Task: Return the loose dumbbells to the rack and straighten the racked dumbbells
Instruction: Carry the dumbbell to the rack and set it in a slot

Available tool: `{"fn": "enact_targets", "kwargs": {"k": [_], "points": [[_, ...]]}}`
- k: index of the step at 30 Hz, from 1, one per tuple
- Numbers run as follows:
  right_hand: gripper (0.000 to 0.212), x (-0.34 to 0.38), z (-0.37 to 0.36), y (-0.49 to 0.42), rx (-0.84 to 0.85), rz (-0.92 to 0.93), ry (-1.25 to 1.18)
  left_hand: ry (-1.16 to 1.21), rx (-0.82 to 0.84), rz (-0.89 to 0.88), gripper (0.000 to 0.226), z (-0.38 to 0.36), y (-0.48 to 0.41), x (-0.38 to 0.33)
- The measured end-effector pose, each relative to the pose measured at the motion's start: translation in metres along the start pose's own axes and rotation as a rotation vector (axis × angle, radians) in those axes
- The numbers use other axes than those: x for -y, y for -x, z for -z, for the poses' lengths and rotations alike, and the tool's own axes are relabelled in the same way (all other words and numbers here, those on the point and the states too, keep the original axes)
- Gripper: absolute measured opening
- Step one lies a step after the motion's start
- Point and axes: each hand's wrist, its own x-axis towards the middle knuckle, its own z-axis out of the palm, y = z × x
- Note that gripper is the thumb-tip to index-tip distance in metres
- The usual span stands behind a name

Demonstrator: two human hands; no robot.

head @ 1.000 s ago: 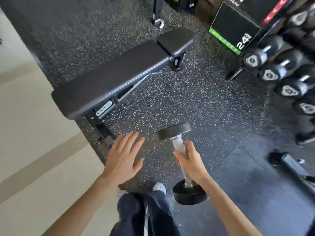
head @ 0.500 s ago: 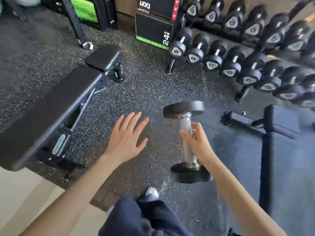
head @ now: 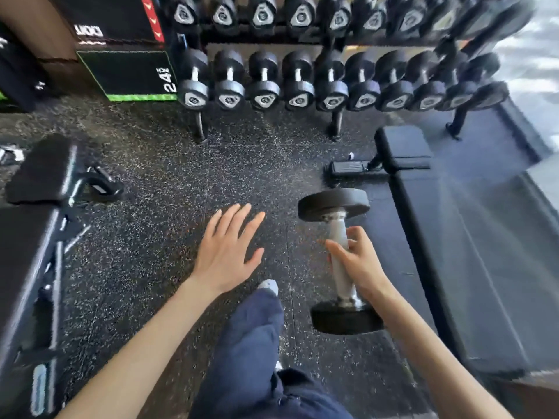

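The dumbbell (head: pixel 333 205) is held in the air in front of the rack (head: pixel 336 124), well apart from it and not yet near the racked dumbbells (head: pixel 298 86). It is almost upright: one black round head points toward the rack, and the other points away from it, toward the person.

The right grip (head: pixel 360 264) is closed round the metal handle at about its middle, so one head stands out on each side of the grip, the far one a little more. The left grip (head: pixel 227 249) is open with straight fingers and holds nothing. It is beside the dumbbell, about as far from the rack.

I judge that the dumbbell is stiff and solid and not very heavy, because one grip carries it. The heads look like rubber, so it is hardly fragile. The bright handle may be slippery, so the middle is the right place to hold it and keeps the weight balanced. Whether the rack has a free place, I cannot tell.
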Motion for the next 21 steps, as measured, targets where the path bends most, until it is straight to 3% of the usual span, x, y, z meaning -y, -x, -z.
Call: {"fn": "enact_targets", "kwargs": {"k": [7,16,21], "points": [[0.031,0.031,0.023,-0.073,-0.14,-0.058,-0.013,0.016,-0.002,-0.155,0.063,0.002,-0.126,0.009],[0.029,0.093,0.041,-0.175,-0.163,-0.065,-0.113,0.034,-0.074,-0.224,0.063,0.024,-0.257,0.033],[0.033,0.111,0.053,-0.212,-0.146,-0.082,-0.212,0.03,-0.033,-0.242,0.063,0.015,-0.298,0.033]]}}
